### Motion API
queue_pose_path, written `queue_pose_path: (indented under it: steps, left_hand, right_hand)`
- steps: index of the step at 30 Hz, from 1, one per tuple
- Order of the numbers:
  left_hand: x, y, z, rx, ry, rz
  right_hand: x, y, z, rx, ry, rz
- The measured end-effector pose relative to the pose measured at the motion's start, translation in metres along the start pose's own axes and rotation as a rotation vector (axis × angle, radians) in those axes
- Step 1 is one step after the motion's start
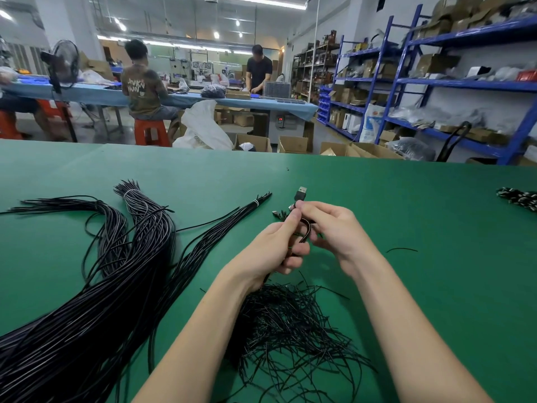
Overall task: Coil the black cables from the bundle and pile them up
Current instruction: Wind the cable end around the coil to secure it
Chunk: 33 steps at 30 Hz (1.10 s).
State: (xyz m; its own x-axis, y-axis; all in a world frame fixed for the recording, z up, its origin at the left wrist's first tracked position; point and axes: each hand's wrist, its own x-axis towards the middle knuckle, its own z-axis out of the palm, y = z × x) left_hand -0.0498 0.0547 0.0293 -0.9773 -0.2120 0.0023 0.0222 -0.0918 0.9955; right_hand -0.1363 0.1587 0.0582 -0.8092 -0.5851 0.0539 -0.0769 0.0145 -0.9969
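Coiled black USB cable (302, 228) held upright above green counter (406, 213), plug end pointing away. Left hand (273, 251) wrapped round coil's lower part; right hand (331, 228) pinched top, fingers (312, 209) curled. Uncoiled black cable bundle (116, 271) lay to the left, nearer left hand

Landmark: cable bundle (96, 286), sprawled over the left of the green table (406, 213). Right of it, pile of thin black ties (290, 324) blocks the near centre. Beyond the bundle's tied tips: bare green to the far edge. Far right of it: bare apart from one stray tie (402, 249) and braided cables (520, 197) at the edge.
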Motion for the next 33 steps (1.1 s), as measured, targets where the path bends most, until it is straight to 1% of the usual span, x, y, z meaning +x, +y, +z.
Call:
queue_pose_path:
  steps: [4,8,10,14,17,19,20,25,29,31,33]
  left_hand:
    - [0.002,-0.003,0.004,-0.014,0.045,0.014]
    - [0.003,-0.005,0.003,-0.048,0.081,0.011]
    - [0.002,-0.006,0.003,-0.057,0.08,-0.007]
    - [0.003,-0.006,0.005,-0.17,0.05,-0.058]
    - [0.003,-0.003,0.002,-0.272,-0.04,-0.081]
    - [0.003,-0.001,0.0,-0.317,-0.091,-0.098]
    - [0.003,0.0,-0.001,-0.32,-0.101,-0.105]
    - [0.003,0.0,-0.001,-0.334,-0.156,-0.107]
    - [0.002,0.0,-0.002,-0.332,-0.166,-0.1]
    - [0.003,-0.001,-0.002,-0.32,-0.165,-0.088]
    - [0.003,-0.001,-0.001,-0.292,-0.165,-0.06]
  right_hand:
    - [0.001,0.001,0.004,-0.045,-0.026,-0.001]
    - [-0.005,0.006,-0.003,-0.12,-0.146,-0.055]
    - [-0.006,0.01,-0.005,-0.116,-0.14,-0.075]
    - [-0.005,0.013,-0.002,-0.032,-0.135,-0.032]
    - [-0.004,0.017,-0.003,0.059,-0.109,-0.027]
    - [-0.004,0.018,-0.006,0.133,-0.121,-0.001]
    - [-0.005,0.017,-0.006,0.128,-0.125,0.004]
    - [-0.002,0.014,-0.01,-0.03,-0.053,-0.034]
    - [-0.004,0.01,-0.009,-0.114,-0.038,-0.068]
    - [-0.005,0.009,-0.01,-0.142,0.011,-0.113]
    - [-0.007,0.009,-0.011,-0.188,0.087,-0.198]
